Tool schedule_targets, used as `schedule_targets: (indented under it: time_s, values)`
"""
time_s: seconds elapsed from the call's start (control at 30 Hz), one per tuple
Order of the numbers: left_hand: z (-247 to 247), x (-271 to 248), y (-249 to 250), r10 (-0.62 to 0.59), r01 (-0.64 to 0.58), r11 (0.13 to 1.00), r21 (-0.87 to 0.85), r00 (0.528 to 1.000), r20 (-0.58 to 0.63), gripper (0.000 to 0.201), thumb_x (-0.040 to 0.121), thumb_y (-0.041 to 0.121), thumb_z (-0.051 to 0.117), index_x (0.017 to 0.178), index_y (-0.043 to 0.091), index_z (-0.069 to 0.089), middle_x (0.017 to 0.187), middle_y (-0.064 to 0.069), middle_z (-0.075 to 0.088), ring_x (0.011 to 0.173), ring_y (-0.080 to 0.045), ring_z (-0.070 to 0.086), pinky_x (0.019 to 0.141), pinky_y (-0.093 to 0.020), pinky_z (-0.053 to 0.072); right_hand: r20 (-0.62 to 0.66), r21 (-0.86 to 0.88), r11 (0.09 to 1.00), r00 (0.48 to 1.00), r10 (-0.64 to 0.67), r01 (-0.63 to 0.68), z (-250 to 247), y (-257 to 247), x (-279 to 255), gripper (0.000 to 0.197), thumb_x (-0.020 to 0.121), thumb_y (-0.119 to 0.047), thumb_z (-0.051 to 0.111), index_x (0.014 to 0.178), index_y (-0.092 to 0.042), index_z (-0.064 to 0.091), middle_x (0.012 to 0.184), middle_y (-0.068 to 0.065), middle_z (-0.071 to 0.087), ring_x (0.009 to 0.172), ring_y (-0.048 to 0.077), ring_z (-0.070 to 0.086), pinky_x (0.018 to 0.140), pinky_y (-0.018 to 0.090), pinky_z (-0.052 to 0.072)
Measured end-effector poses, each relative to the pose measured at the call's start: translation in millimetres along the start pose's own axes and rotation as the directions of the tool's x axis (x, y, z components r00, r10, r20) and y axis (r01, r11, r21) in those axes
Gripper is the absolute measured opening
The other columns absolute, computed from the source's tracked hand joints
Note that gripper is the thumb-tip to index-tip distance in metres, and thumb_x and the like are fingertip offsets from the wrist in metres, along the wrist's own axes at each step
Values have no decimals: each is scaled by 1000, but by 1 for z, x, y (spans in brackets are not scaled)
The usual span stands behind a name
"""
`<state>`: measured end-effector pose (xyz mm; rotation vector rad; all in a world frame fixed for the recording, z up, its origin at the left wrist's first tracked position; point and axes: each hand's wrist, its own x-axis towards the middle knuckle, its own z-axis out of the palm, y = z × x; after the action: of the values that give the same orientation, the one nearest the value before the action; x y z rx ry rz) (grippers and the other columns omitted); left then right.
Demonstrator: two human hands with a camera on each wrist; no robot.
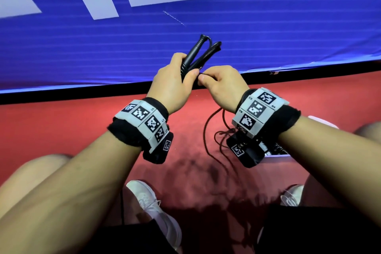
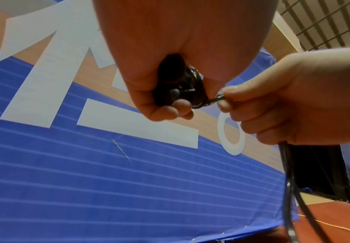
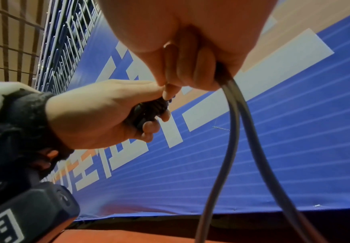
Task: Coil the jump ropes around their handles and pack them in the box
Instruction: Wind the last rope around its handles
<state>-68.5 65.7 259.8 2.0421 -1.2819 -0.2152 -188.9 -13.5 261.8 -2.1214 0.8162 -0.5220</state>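
Left hand (image 1: 173, 80) grips both handles (image 1: 198, 53); right hand (image 1: 222, 86) pinches the rope (image 3: 230, 131). Only wrist views show coils (image 2: 197, 92).

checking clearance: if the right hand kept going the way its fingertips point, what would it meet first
Most likely the left hand: the right hand pinches the rope right beside the left thumb, fingertips aimed at the coiled handles it grips. Depth looks almost closed.

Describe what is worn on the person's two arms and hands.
Both hands, the left hand and the right hand, are bare, with bare forearms. Each wrist carries a black fabric wrist band wrapped with grey panels of black-and-white square markers, and a black camera block hangs beneath.
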Motion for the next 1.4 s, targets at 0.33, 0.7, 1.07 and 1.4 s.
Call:
schedule_targets:
  time_s: [0.33,0.7,1.07,1.4]
  values:
    - [3,6,-2,-28,25,998,-61,998,-55,18,97,33,52,109,20,48,75,11,54,72,-15,51,56,-22,32,14,-56,998,1000,6,-5,-5,-9,-2,28,95,-25,47,76,-12,64,59,-3,49,64,19,47,59,30,34]
    - [-4,14,-11,-85,93,994,52,988,-129,25,97,35,52,113,15,51,75,14,47,77,-18,47,61,-22,25,4,-268,962,999,-53,52,-6,13,2,18,89,-25,58,106,-22,64,85,-1,65,84,21,55,78,29,44]
    - [-6,10,-13,-21,39,986,161,993,-112,26,97,33,52,115,14,51,88,0,58,81,-25,51,70,-33,36,46,-456,872,983,-178,179,-10,8,0,26,96,-33,44,94,-14,62,85,5,62,87,29,55,70,36,42]
    - [5,-4,-3,58,-93,954,286,990,130,43,82,57,62,93,17,49,77,3,58,75,-24,54,65,-36,42,62,-364,893,963,-261,265,-29,3,2,24,93,-28,48,100,-17,69,92,3,63,92,26,56,80,39,45]
